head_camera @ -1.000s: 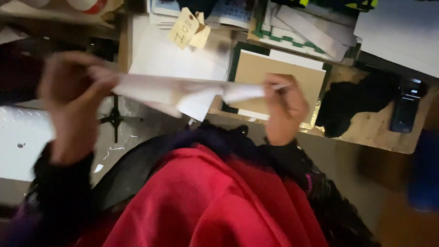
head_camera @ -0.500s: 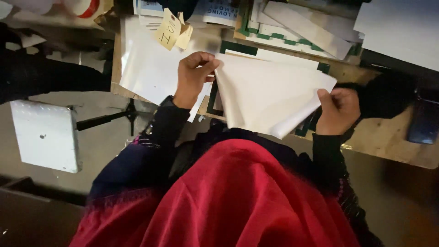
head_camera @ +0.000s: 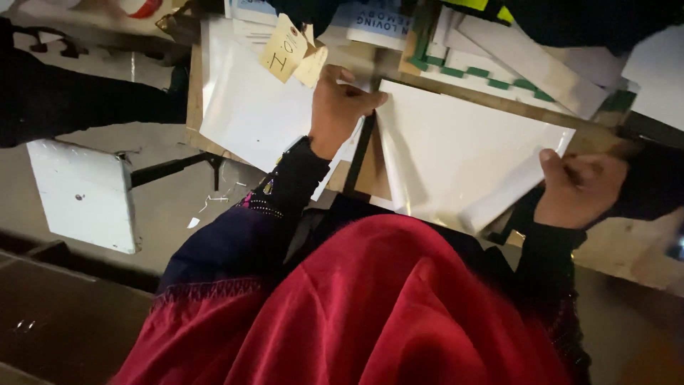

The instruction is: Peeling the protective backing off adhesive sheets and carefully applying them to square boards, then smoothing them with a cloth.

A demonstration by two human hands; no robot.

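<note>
Left hand [head_camera: 340,107] pinches white sheet's [head_camera: 463,153] top-left corner; right hand [head_camera: 577,187] grips its right edge. Sheet hangs over workbench [head_camera: 194,107] edge, stacked card [head_camera: 527,60] crowding behind.

A glossy white sheet [head_camera: 463,153] lies on a brown board [head_camera: 367,167], with a pale yellow tag [head_camera: 283,48] far left, a green-and-white chequered strip [head_camera: 484,77] beyond, and red cloth [head_camera: 370,306] nearest.
</note>
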